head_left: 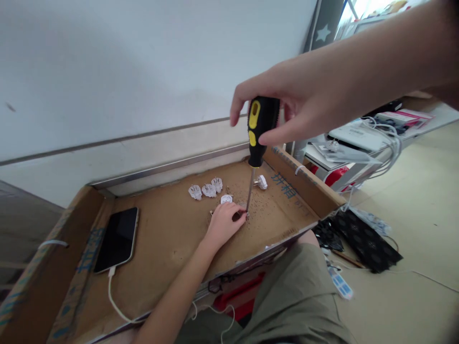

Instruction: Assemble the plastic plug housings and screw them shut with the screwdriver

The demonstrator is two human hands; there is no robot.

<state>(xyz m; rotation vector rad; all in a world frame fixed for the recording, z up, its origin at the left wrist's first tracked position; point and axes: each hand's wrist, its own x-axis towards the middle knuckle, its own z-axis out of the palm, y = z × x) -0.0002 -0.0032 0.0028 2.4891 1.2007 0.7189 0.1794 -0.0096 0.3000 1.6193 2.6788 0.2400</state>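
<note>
Tray point(161, 248) holds phone point(117, 239), plugs point(209, 190); right hand point(290, 98) grips screwdriver point(264, 117).

A single camera, worn on the person's head, is looking forward and down over the near side of the cardboard tray point(158, 239). It is sitting close: the right hand point(287, 105), above the tray, is appearing larger than the left hand point(225, 222), down at the tray's base. The view is catching nearly all of the tray (its far edge is slanting up toward the right), plus the pale upright surface point(150, 71) behind it, the person's lap point(290, 296) on its near side and the floor point(426, 215) to its right.
</note>
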